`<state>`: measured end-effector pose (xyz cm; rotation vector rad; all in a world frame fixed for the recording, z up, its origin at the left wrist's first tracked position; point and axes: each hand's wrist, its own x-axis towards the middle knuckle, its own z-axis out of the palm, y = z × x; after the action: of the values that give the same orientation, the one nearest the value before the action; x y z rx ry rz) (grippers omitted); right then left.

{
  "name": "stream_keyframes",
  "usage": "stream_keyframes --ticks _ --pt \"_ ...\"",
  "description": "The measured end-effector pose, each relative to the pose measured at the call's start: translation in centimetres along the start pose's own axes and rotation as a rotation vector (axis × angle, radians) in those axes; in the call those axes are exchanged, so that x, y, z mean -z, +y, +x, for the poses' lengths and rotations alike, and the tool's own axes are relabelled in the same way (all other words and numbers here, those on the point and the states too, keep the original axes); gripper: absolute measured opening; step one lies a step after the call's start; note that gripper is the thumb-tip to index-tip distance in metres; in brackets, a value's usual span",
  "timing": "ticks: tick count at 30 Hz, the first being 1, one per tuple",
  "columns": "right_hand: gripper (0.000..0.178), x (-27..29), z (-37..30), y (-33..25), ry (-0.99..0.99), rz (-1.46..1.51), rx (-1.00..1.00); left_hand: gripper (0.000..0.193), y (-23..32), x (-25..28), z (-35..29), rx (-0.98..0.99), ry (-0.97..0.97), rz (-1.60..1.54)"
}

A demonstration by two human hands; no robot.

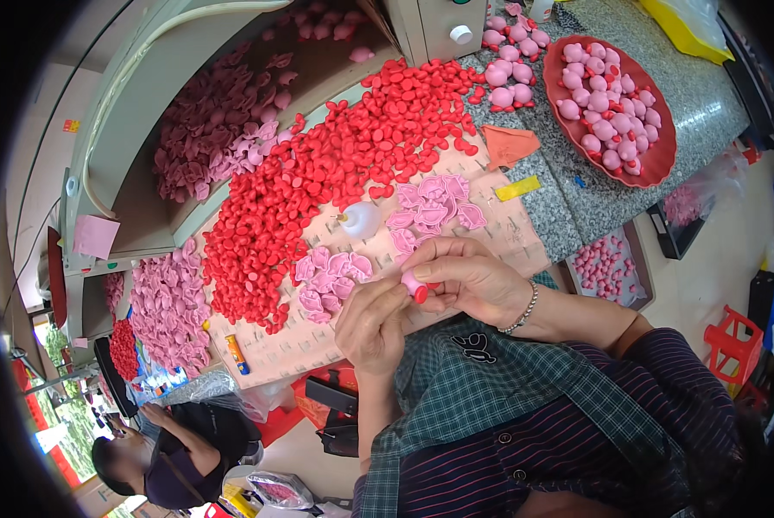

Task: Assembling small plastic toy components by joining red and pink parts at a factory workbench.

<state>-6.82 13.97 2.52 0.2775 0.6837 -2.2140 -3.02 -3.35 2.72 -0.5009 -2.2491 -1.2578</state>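
Observation:
Close in front of my body, both hands meet on a small pink round figure with red feet (415,286). My left hand (373,325) pinches it from the left with fingertips and thumb. My right hand (466,274), with a beaded bracelet at the wrist, grips it from the right, fingers closed. Just beyond my hands lie two groups of pink hollow shell pieces (331,281), one ahead of each hand. Between those groups and the red parts rests a small white squeeze bottle (360,221). A broad heap of red foot-shaped parts (318,164) spreads across the covered worktop (275,354).
At the far right, a red scalloped tray (660,161) holds several pink figures. More figures (508,73) stand beside it. Heaps of pink pieces (167,302) lie left and inside a grey cabinet (119,147). A yellow-orange tube (237,354) lies near the edge. Another person (180,457) sits at lower left.

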Motion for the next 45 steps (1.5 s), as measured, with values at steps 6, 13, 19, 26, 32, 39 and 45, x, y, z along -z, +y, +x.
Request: stream_keyframes --ticks 6,13,19,26,32,39,45 --pt "0.008 -0.4 0.1 0.3 0.038 -0.001 -0.001 0.015 0.2 -0.6 -0.2 0.000 0.099 0.045" --pt "0.009 -0.9 0.2 0.4 0.078 -0.065 0.014 0.014 -0.1 -0.8 -0.9 0.009 0.133 0.041" --pt "0.011 -0.5 0.6 1.0 0.002 -0.128 0.099 0.033 0.0 -1.1 -1.9 0.047 0.109 -0.014" --pt "0.051 -1.0 -0.2 2.5 -0.130 -0.538 0.465 0.049 2.7 -2.3 -1.5 0.561 0.307 -0.791" --pt "0.072 -1.6 -1.1 1.3 -0.158 -1.148 0.567 0.044 2.3 1.2 -1.2 0.902 -0.029 -0.910" --pt "0.075 -1.9 -0.2 1.1 -0.291 -1.264 0.876 0.042 2.0 1.6 -1.8 0.890 -0.043 -0.837" --pt "0.072 -1.4 0.1 1.6 -0.347 -1.342 0.870 0.046 2.3 0.9 -2.1 0.821 0.076 -0.809"
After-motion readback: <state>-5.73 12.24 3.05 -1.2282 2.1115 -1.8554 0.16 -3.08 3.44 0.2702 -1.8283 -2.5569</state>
